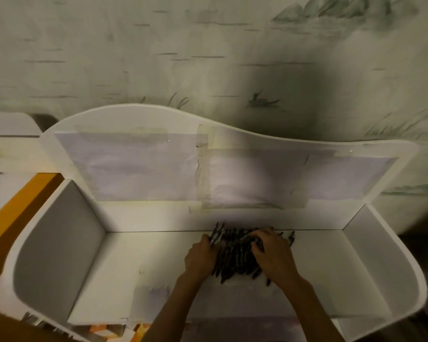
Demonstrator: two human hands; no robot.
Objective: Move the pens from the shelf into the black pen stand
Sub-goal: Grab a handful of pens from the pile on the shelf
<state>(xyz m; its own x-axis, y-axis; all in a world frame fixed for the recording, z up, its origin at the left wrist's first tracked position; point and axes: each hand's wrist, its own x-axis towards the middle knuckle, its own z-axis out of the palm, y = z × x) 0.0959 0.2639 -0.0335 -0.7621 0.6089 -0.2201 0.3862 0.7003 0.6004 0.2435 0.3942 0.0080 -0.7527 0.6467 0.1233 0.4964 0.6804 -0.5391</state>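
Both hands are down in the white shelf, working a dark heap of pens that lies against the back wall, right of centre. The left hand comes in from the heap's left edge, fingers curled onto a few pens at the top left; how many it actually holds is too blurred to say. The right hand lies over the right side, fingers bent down onto the pile, clutching or raking, hard to tell which. The pens mostly run front to back, long axes pointing away from the person toward the back wall, a few splayed. Both hands bracket the heap equally close. The black pen stand is nowhere in view, so the carry direction can't be judged.
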